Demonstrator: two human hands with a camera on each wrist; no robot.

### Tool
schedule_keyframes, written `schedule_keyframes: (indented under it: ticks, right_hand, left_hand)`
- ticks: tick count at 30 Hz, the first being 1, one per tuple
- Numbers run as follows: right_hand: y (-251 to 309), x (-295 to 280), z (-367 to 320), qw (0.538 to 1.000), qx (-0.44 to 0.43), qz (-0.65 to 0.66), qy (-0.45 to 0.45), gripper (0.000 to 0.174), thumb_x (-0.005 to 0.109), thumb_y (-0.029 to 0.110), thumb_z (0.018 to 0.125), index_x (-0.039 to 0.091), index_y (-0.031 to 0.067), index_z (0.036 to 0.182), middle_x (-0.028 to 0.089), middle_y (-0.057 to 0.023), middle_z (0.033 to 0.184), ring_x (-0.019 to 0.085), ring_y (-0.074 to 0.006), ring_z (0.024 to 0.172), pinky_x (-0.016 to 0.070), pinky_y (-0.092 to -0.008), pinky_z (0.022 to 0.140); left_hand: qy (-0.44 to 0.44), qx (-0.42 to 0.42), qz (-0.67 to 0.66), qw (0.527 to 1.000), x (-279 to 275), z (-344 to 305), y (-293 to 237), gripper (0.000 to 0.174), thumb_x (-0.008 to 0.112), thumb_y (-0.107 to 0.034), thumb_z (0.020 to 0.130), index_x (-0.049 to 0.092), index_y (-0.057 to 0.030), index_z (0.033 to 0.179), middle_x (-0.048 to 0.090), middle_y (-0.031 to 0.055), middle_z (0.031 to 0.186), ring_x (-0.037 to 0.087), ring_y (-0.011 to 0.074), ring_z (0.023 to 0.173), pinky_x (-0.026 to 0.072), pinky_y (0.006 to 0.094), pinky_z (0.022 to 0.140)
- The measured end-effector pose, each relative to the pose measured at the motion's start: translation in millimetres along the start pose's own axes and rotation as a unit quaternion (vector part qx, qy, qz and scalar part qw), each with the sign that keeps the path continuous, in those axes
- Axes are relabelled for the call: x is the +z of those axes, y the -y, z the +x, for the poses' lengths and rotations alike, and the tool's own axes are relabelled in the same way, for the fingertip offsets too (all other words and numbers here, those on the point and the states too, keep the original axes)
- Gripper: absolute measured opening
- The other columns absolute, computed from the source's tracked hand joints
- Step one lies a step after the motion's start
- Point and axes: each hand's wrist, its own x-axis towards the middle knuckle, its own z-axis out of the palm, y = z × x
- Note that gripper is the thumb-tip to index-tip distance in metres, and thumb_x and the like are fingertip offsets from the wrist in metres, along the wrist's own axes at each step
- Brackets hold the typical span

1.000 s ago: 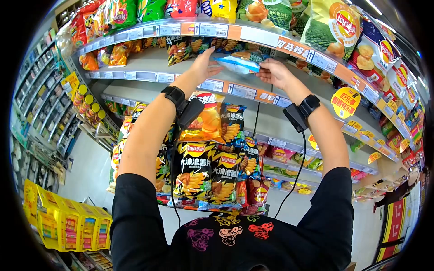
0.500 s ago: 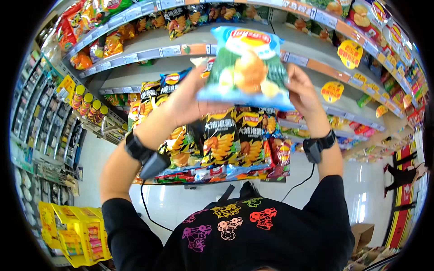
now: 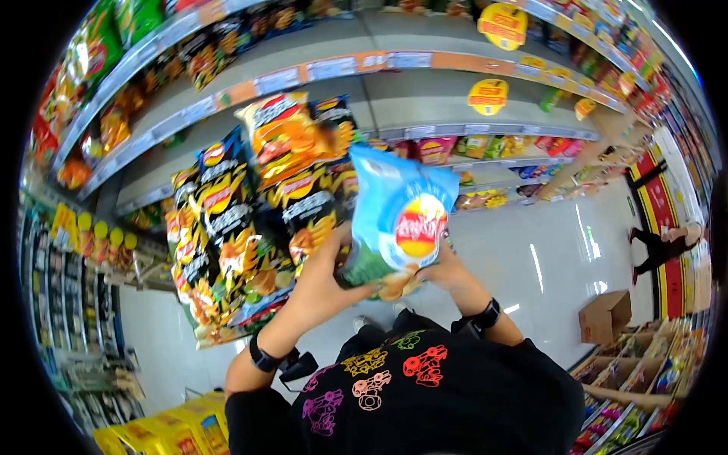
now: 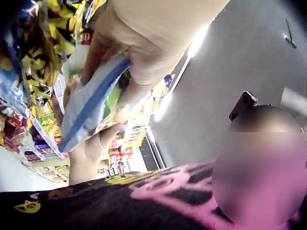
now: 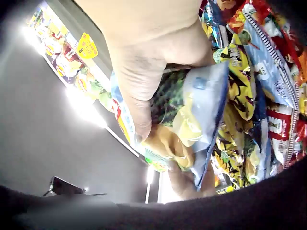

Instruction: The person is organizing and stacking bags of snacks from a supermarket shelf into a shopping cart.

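A light blue and green bag of potato chips (image 3: pixel 406 201) is held between both hands in front of the chest, its red and yellow logo facing up. My left hand (image 3: pixel 326 277) grips its lower left side, thumb across the front. On the lower right side, my right hand (image 3: pixel 453 271) grips it too, fingers partly hidden behind. In the left wrist view the bag (image 4: pixel 91 108) shows edge-on, with a blue seam. The right wrist view shows the right thumb (image 5: pixel 139 117) pressing on the printed front of the bag.
Black and orange chip bags (image 3: pixel 231 220) are stacked in a display on the left. Behind it run curved store shelves (image 3: pixel 425 83) with price tags. A cardboard box (image 3: pixel 604 317) stands on the floor at right, and a person (image 3: pixel 663 243) is farther off. Yellow packaging (image 3: pixel 171 428) is at lower left.
Both hands have brought the bag down from shelf height toward the chest, tilting it so its logo faces up. The head view has swung down and to the right.
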Motion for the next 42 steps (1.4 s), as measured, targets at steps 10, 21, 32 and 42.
schedule_keyframes:
  ticks: [10, 21, 32, 42]
  right_hand:
    - [-16, -90, -4, 0.963, 0.033, 0.266, -0.022, 0.080, 0.068, 0.043, 0.077, 0.032, 0.0040, 0.137, 0.044, -0.0175, 0.135, 0.043, -0.0337, 0.124, 0.0333, -0.0491, 0.105]
    - [-23, -136, 13, 0.937, 0.088, 0.330, 0.075, 0.062, 0.067, 0.029, 0.079, 0.043, 0.0045, 0.130, 0.052, -0.0124, 0.126, 0.051, -0.0290, 0.115, 0.0411, -0.0445, 0.098]
    - [12, -121, 71, 0.975, 0.136, 0.175, -0.008, 0.045, 0.058, 0.024, 0.087, 0.045, 0.0045, 0.125, 0.057, -0.0078, 0.116, 0.057, -0.0202, 0.106, 0.0460, -0.0346, 0.091]
    - [75, 6, 155, 0.987, 0.110, 0.075, 0.090, 0.047, 0.061, 0.014, 0.085, 0.042, 0.0000, 0.127, 0.056, -0.0125, 0.119, 0.059, -0.0206, 0.103, 0.0486, -0.0325, 0.087]
  left_hand:
    - [-0.069, 0.133, 0.488, 0.860, 24, 56, -4, 0.046, 0.057, -0.035, 0.084, 0.053, -0.0083, 0.122, 0.046, 0.0148, 0.131, 0.040, 0.0319, 0.124, 0.0297, 0.0481, 0.101]
    - [-0.146, 0.005, 0.532, 0.834, 35, 53, 39, 0.051, 0.062, -0.037, 0.079, 0.054, -0.0066, 0.120, 0.050, 0.0168, 0.127, 0.045, 0.0319, 0.120, 0.0336, 0.0459, 0.099]
    - [-0.154, -0.024, 0.530, 0.833, 40, 57, 28, 0.053, 0.060, -0.030, 0.081, 0.047, -0.0070, 0.126, 0.045, 0.0145, 0.132, 0.039, 0.0293, 0.127, 0.0288, 0.0492, 0.103]
    - [-0.272, 0.021, 0.414, 0.868, -49, 43, 24, 0.047, 0.047, -0.011, 0.087, 0.039, -0.0016, 0.131, 0.044, 0.0213, 0.131, 0.041, 0.0379, 0.121, 0.0320, 0.0443, 0.102]
